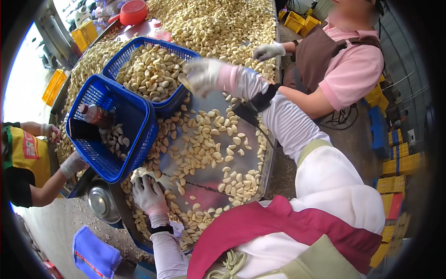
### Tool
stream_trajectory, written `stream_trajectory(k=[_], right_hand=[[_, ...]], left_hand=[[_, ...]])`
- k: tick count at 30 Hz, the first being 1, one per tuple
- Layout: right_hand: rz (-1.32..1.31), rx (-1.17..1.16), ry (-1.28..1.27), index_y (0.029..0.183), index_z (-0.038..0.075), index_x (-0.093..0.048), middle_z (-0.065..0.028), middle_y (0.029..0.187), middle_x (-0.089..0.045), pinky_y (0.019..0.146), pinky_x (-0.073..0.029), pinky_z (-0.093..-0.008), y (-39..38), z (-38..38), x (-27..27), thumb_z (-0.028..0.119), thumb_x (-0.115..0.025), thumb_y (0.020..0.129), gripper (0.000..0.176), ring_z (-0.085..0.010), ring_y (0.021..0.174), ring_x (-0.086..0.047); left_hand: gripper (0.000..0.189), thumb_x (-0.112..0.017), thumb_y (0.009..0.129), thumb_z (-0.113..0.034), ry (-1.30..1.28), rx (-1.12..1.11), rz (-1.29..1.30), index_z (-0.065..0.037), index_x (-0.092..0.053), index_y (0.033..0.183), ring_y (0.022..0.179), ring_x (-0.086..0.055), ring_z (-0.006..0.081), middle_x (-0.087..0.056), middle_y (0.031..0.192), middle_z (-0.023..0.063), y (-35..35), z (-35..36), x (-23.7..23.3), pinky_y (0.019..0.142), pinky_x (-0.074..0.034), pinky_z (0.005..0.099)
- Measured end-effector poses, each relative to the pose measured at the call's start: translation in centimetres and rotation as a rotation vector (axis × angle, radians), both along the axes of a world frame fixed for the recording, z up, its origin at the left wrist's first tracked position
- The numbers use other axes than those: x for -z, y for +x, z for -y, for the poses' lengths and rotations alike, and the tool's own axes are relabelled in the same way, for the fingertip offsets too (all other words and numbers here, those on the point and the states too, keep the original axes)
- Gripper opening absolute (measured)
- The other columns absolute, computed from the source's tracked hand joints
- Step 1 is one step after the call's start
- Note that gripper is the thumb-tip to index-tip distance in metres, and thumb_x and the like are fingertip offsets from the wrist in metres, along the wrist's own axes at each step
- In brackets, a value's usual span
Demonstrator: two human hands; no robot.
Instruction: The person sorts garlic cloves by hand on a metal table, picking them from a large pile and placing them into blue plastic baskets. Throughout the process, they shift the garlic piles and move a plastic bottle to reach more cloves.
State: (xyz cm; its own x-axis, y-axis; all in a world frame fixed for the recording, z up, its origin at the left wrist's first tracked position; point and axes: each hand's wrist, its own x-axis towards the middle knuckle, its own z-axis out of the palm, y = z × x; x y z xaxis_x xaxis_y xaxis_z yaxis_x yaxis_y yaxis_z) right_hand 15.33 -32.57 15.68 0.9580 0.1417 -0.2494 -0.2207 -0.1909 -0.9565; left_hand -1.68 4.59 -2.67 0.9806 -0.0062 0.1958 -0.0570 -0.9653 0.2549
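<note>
Head cam: wearer's gloved R hand was blurred at the R edge of the clove-filled blue basket; couldn't tell if it gripped anything. Gloved L hand was down among garlic cloves on the metal table, fingers part-spread; grip unclear too. More cloves were heaped at the far end. 2nd blue basket, just beside the 1st, had a bottle & some cloves. Co-worker in pink shirt stood R, gloved hand nr the heap.

Bottle in near basket, cloves in basket behind
</note>
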Motion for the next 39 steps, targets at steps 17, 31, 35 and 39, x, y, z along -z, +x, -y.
stream_trajectory(k=[17, 31, 35, 39], right_hand=[[0.146, -0.556, -1.271, 0.111, 0.006, -0.074, -0.0156, 0.113, -0.074, 0.088, -0.058, -0.0371, -6.2, -6.3, 11.0, 0.002, -0.083, 0.069, 0.043, -0.0329, 0.108, -0.071], [-0.026, -0.37, -1.159, 0.111, 0.013, -0.077, -0.0149, 0.113, -0.074, 0.089, -0.058, -0.0392, 0.7, -0.5, 15.7, 0.018, -0.066, 0.083, 0.03, -0.0345, 0.105, -0.07], [0.174, -0.614, -1.111, 0.106, 0.008, -0.076, -0.0167, 0.123, -0.067, 0.088, -0.058, -0.0404, -1.6, -2.1, 13.9, 0.015, -0.07, 0.079, 0.028, -0.0369, 0.106, -0.069], [0.219, -0.66, -1.401, 0.111, 0.008, -0.075, -0.0154, 0.116, -0.073, 0.085, -0.059, -0.0406, -4.8, -4.2, 15.3, 0.014, -0.074, 0.082, 0.03, -0.0355, 0.103, -0.072]], left_hand=[[0.041, -0.058, 0.095, -0.027, 0.012, 0.033, 0.018, -0.007, -0.065, 0.13, 0.126, -0.052, 0.0409, -0.058, 0.136, 0.0211, 0.1, -0.1, -0.2, 0.106, -0.041, 0.0517], [0.042, -0.059, 0.092, -0.027, -0.006, 0.014, 0.007, -0.008, -0.064, 0.129, 0.129, -0.05, 0.0409, -0.059, 0.135, 0.0188, 0.1, -0.4, 0.2, 0.109, -0.039, 0.0539], [0.04, -0.058, 0.095, -0.028, 0.015, -0.001, 0.018, -0.008, -0.064, 0.129, 0.128, -0.051, 0.0408, -0.059, 0.135, 0.0193, 0.4, 0.2, -0.5, 0.109, -0.039, 0.0523], [0.039, -0.055, 0.098, -0.029, 0.028, 0.001, 0.001, -0.007, -0.065, 0.129, 0.127, -0.052, 0.0405, -0.059, 0.135, 0.0198, 0.1, 0.2, -0.7, 0.108, -0.04, 0.0512]])
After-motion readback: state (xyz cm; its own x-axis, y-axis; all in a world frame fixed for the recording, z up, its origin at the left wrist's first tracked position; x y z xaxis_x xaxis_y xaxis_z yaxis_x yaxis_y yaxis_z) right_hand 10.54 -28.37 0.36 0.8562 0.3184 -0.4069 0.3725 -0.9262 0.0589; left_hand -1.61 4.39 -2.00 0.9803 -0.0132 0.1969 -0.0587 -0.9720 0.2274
